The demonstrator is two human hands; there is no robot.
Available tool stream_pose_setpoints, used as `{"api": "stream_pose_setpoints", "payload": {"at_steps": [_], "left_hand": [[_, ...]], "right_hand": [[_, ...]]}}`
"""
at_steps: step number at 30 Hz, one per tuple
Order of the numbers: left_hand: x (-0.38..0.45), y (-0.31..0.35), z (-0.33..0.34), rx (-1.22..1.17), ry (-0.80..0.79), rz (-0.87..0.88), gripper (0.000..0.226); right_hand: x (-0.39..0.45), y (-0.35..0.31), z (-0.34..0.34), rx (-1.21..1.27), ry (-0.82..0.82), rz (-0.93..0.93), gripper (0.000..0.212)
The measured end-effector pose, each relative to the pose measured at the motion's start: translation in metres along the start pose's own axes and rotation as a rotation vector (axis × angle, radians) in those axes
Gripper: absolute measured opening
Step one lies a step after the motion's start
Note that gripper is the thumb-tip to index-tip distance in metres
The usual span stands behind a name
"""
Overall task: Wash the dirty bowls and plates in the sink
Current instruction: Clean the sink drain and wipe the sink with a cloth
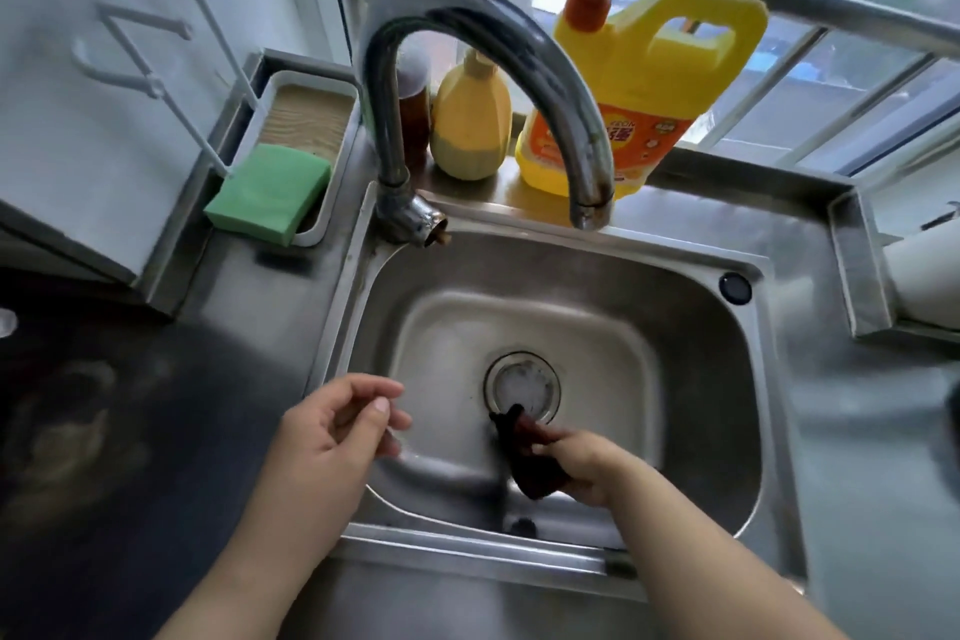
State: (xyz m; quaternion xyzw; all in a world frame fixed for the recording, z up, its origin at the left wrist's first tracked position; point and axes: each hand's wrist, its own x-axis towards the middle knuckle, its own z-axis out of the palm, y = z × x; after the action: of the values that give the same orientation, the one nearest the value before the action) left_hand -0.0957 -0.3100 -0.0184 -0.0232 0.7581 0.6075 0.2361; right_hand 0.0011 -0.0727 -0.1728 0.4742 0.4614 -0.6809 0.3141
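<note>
Down by the drain (522,385), my right hand (582,468) gripped a dark cloth (524,463), ready to scrub; my left hand (332,426) hung loose and empty over the steel sink's (727,379) near-left wall. No bowls or plates showed. Behind the tap (467,42), a yellow detergent jug (639,83) stood at the window.

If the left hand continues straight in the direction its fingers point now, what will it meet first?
The left hand points rightward across the sink. Most likely it would first meet the dark cloth that the right hand grips near the drain strainer. Depth is unclear; it might pass above the cloth.
</note>
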Motion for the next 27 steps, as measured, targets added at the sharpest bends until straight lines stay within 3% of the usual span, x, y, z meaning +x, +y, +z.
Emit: {"api": "stream_pose_setpoints", "payload": {"at_steps": [3,11,18,25,27], "left_hand": [[-0.004,0.001,-0.012,0.004,0.018,-0.01,0.022],[0.001,-0.009,-0.038,0.035,0.008,-0.105,0.022],[0.002,-0.012,-0.07,0.115,0.042,-0.1,0.019],[-0.003,-0.011,-0.11,0.11,0.155,-0.067,0.022],[-0.005,-0.01,-0.12,0.102,0.176,-0.069,0.02]], "right_hand": [[-0.029,-0.009,0.014,0.173,-0.116,-0.046,0.04],[-0.085,-0.037,0.066,0.306,-0.123,-0.306,0.034],[-0.099,-0.062,0.131,-0.06,0.088,-0.509,0.028],[-0.105,-0.104,0.221,-0.215,-0.116,-0.576,0.023],[-0.096,-0.113,0.249,-0.336,-0.05,-0.633,0.021]]}}
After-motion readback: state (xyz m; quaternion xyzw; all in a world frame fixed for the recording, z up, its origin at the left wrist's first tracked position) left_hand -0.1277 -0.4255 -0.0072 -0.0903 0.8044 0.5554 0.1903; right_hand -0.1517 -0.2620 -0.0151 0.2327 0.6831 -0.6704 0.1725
